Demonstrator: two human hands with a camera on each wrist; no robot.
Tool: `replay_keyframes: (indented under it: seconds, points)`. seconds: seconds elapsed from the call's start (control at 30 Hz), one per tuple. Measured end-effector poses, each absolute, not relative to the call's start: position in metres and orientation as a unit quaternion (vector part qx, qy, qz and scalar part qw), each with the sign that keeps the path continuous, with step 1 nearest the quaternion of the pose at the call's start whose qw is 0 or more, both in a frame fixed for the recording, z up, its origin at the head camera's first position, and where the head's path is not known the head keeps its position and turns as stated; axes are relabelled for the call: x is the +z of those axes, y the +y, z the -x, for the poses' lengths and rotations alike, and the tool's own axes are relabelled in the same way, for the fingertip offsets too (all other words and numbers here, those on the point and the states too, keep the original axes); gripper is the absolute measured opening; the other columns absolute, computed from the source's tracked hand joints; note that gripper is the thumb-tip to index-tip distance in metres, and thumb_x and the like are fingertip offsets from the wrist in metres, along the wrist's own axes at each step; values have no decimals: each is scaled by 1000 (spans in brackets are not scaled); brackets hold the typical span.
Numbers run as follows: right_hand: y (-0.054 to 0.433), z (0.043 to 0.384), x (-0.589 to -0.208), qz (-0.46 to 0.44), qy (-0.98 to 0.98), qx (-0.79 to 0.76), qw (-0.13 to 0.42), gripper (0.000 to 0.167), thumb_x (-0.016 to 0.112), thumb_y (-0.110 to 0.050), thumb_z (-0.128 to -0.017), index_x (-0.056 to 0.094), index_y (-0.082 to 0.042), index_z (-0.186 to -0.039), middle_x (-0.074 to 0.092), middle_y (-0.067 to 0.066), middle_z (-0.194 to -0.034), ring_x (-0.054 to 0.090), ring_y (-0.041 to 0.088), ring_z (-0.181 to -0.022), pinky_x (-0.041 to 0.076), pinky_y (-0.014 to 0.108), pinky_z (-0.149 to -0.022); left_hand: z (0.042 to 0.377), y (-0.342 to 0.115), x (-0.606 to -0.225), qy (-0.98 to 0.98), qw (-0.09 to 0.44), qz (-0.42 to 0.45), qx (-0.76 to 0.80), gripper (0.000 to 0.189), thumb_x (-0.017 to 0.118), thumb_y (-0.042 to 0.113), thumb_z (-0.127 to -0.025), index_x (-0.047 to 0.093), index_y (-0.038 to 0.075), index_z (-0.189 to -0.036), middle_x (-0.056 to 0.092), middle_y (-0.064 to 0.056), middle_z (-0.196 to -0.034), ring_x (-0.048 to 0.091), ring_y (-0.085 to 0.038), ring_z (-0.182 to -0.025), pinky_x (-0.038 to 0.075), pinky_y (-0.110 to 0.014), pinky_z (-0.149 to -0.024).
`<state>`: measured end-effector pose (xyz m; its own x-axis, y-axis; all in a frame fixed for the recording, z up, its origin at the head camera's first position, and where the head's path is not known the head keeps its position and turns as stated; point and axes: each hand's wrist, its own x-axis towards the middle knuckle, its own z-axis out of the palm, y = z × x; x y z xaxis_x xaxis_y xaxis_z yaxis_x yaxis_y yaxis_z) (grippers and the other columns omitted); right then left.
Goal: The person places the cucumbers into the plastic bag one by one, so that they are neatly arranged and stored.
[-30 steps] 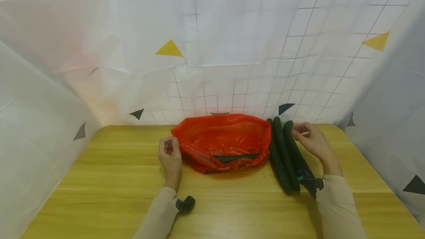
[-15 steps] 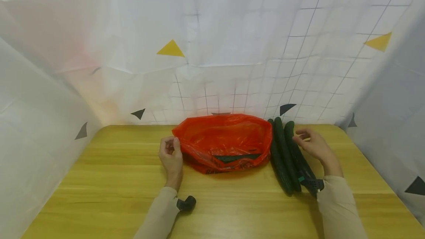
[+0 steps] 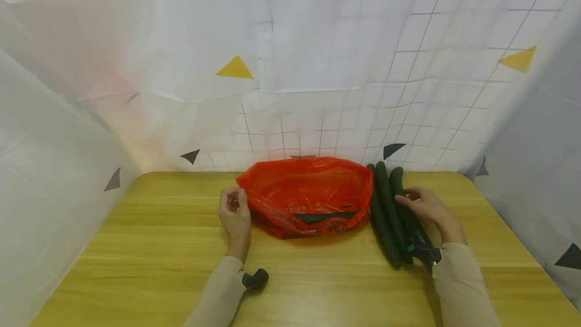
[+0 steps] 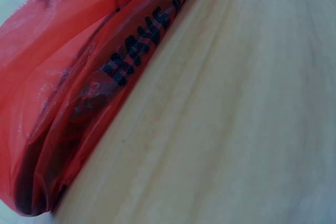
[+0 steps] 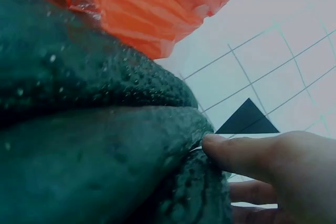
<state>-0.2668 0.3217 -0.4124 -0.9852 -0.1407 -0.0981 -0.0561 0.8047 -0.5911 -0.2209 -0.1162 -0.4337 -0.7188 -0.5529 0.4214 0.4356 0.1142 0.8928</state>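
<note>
A red plastic bag (image 3: 308,180) lies on its side with its mouth spread wide, and black lettering shows on it. Its left edge is pinched between the thumb and fingers of my left hand (image 3: 234,218). Inside the bag a dark green cucumber (image 3: 323,217) is partly visible. Right of the bag, several cucumbers lie side by side, among them a middle cucumber (image 3: 387,201) and a right cucumber (image 3: 410,223). My right hand (image 3: 428,209) is over the right cucumber, its thumb (image 5: 236,153) extended across it and its loosely bent fingers (image 5: 254,191) on the outer side.
The wooden table (image 3: 150,246) carries everything. White sheeting (image 3: 295,64) with grid lines and triangular marks stands behind and at both sides. A black wrist device (image 3: 256,280) sits by the left sleeve, another wrist device (image 3: 424,253) by the right sleeve, over the cucumbers.
My right hand has moved off the far tip of the right cucumber and nearer along it, with the thumb now across it. The left hand keeps its pinch on the bag.
</note>
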Motion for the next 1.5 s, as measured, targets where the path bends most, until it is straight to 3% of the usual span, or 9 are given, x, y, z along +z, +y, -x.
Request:
replay_keyframes:
  seconds: [0.33, 0.9, 1.2, 1.3, 1.5]
  points:
    - [320, 266, -412, 27, 943, -312, 112, 77, 44, -52, -94, 40, 15, -133, 47, 37, -128, 50, 47, -114, 42, 54, -94, 221, -115, -432, -642, 372, -45, -669, 19, 60, 14, -91, 57, -4, -98, 56, 5, -86, 52, -9, -79, 43, -17, -70]
    - [325, 271, -422, 17, 943, -328, 59, 63, 45, -40, -96, 46, 13, -129, 48, 36, -129, 50, 47, -114, 42, 53, -93, 221, -117, -432, -614, 369, -27, -697, 23, 62, 9, -90, 55, -12, -98, 57, 4, -86, 55, -7, -77, 46, -15, -65]
    - [327, 268, -414, 14, 932, -358, 54, 64, 42, -39, -97, 42, 14, -132, 43, 37, -132, 47, 49, -117, 42, 55, -94, 232, -122, -450, -624, 364, -44, -690, 26, 64, 21, -90, 60, -3, -100, 60, 2, -86, 55, -12, -79, 46, -16, -73]
    - [329, 267, -409, 13, 928, -368, 53, 67, 41, -42, -97, 38, 13, -136, 41, 37, -135, 46, 49, -118, 44, 53, -92, 237, -125, -457, -625, 363, -46, -690, 27, 65, 24, -89, 61, 0, -101, 61, 0, -87, 56, -12, -79, 47, -16, -74]
    - [328, 264, -397, 15, 926, -376, 19, 66, 42, -42, -97, 40, 12, -135, 47, 37, -129, 52, 47, -111, 50, 40, -79, 237, -125, -456, -621, 363, -43, -693, 25, 64, 18, -89, 60, -4, -101, 59, 3, -82, 55, -9, -75, 45, -16, -70]
